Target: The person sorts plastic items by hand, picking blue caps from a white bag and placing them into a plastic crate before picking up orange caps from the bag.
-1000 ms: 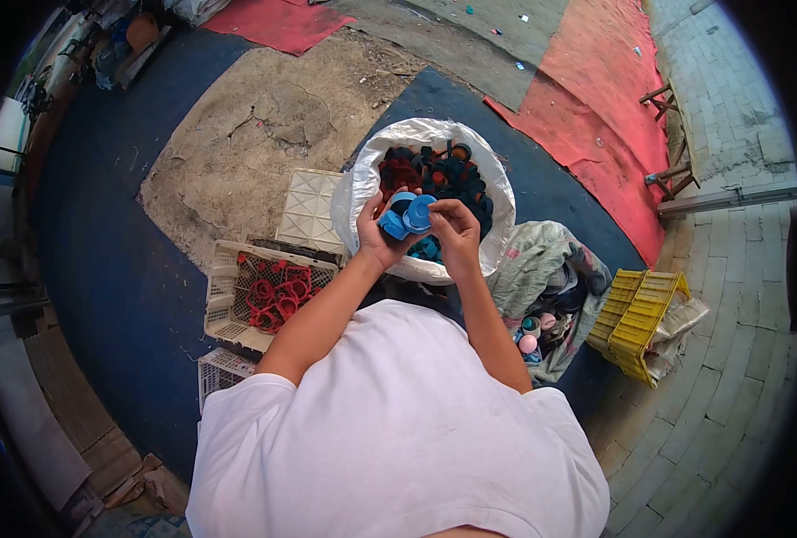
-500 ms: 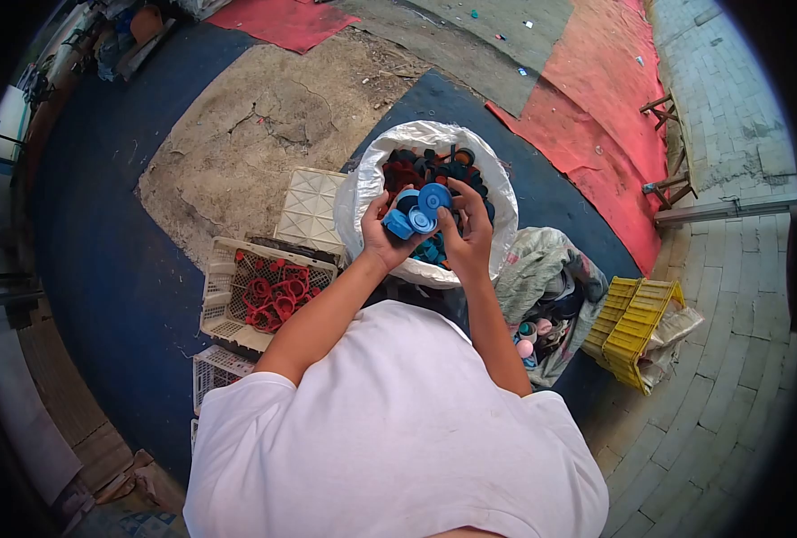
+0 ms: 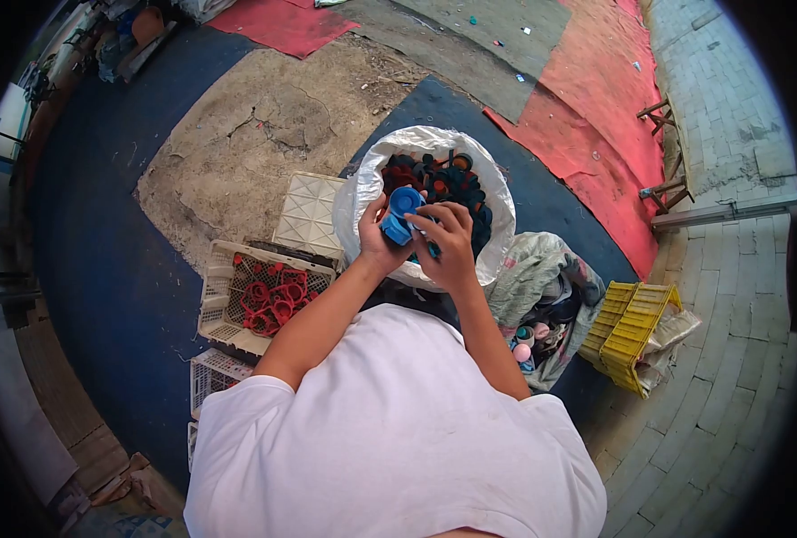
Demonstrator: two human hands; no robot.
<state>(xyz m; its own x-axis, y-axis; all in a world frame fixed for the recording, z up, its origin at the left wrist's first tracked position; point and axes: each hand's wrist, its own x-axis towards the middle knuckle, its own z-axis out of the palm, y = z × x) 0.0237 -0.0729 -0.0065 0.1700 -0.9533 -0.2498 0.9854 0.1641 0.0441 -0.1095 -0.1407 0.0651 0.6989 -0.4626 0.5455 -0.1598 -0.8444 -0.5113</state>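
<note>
My left hand is closed around several blue plastic lids above a white woven sack. One round lid faces up, and a blue piece sits below it against the palm. My right hand is at the right side of these lids, fingers bent and pinching at their edge; the fingertips partly hide what they grip. Beneath both hands, the open sack holds many dark, red and teal plastic lids.
Left of the sack, a cream crate holds red plastic rings; another crate panel lies behind it. At right are a grey-green sack with mixed pieces and yellow crates. Wooden stools stand by the wall.
The blue lid that my right hand held up apart has come down to the others in my left hand. My right hand has lowered, and its fingers are more bent.
</note>
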